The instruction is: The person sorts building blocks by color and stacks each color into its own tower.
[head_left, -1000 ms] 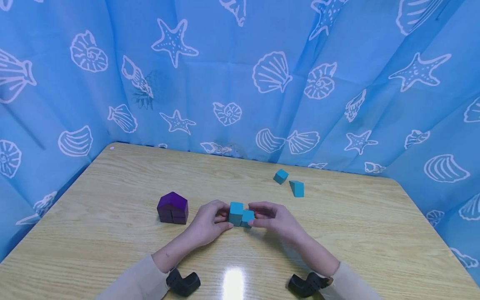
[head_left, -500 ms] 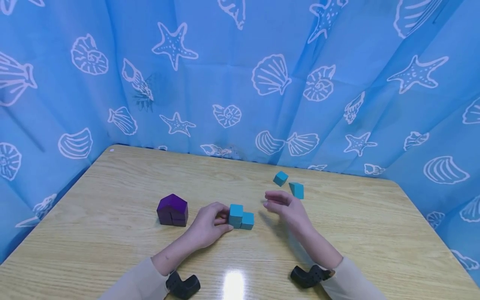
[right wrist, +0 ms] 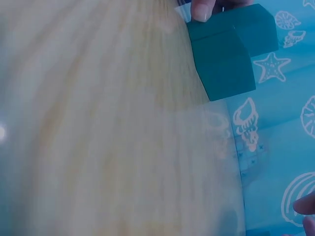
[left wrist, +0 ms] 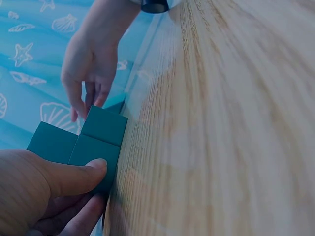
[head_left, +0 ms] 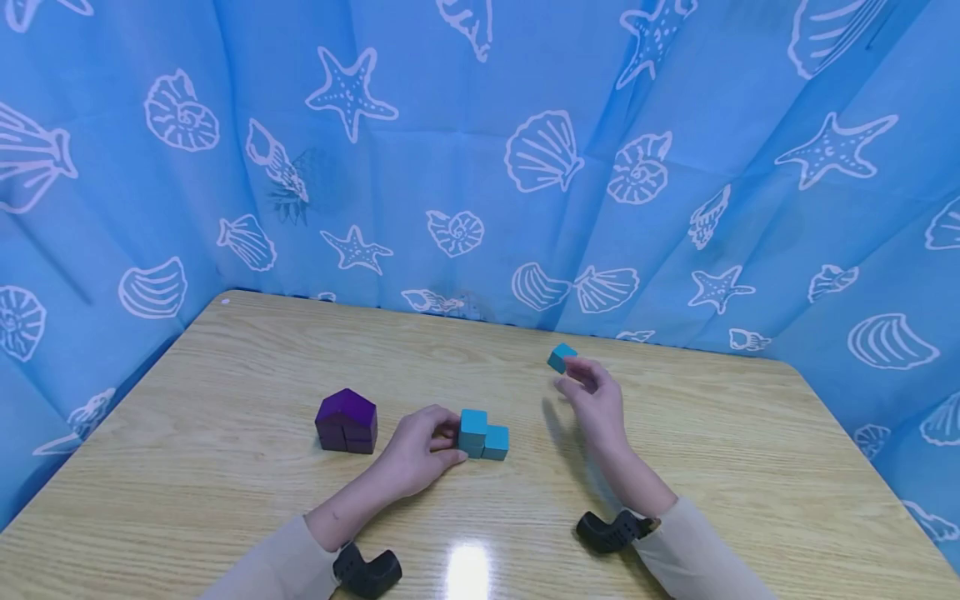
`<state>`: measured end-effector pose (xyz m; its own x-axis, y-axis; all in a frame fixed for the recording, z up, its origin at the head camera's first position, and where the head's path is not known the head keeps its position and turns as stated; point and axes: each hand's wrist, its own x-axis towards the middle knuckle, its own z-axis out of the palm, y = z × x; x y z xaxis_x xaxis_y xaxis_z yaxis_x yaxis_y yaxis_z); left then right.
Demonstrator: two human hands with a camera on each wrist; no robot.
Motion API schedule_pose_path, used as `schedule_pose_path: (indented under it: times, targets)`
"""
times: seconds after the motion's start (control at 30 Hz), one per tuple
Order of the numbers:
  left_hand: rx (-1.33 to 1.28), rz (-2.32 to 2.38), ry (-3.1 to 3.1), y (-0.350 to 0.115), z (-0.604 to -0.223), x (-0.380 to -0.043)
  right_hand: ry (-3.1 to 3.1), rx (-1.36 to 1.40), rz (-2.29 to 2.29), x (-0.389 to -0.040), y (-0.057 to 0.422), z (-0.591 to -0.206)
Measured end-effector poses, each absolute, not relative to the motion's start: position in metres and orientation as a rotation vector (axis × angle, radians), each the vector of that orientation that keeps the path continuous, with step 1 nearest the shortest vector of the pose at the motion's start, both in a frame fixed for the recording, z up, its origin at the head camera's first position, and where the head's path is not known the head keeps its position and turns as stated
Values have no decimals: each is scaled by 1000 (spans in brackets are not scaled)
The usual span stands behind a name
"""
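Note:
Near the middle of the table, a blue cube [head_left: 473, 425] sits on top of a lower blue block [left wrist: 96, 153]. Another blue block [head_left: 496, 442] stands against its right side. My left hand [head_left: 416, 447] holds the lower block from the left, the thumb laid across its near face. Farther back, my right hand [head_left: 600, 410] hovers above the table with bent, parted fingers and nothing between them. Its fingertips appear close to a loose blue cube [head_left: 559, 357], but I cannot tell whether they touch. The slanted blue block is hidden behind this hand.
Left of my left hand stands a small purple block house [head_left: 346, 422] with a peaked top. A blue curtain [head_left: 465, 167] with white shell prints hangs behind the wooden table [head_left: 270, 350]. Both wrists carry black devices.
My right hand has left the right-hand blue block and moved back and to the right, now covering the slanted block. My left hand stays at the stack.

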<state>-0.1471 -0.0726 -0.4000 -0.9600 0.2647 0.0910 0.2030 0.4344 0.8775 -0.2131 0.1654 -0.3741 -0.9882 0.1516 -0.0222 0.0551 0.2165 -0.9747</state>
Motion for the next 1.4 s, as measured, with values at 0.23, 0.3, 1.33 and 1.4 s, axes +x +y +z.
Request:
schedule_pose_path:
  times: [0.23,0.3,1.33,1.4]
  targets:
    - [433,1581,2621,-73,-400,-147,-2382,-179,1853,-225,164,-374]
    - [442,1580,2622,-73,-401,-147,-2380,-184,1844,-228,163,-374]
    - [429,1556,2643,-72,-401,-148,-2522,-370,1818,-259,178,-384]
    - [431,1560,2640,-71,-400,-147,-2516,-373,1826,-258,178,-384]
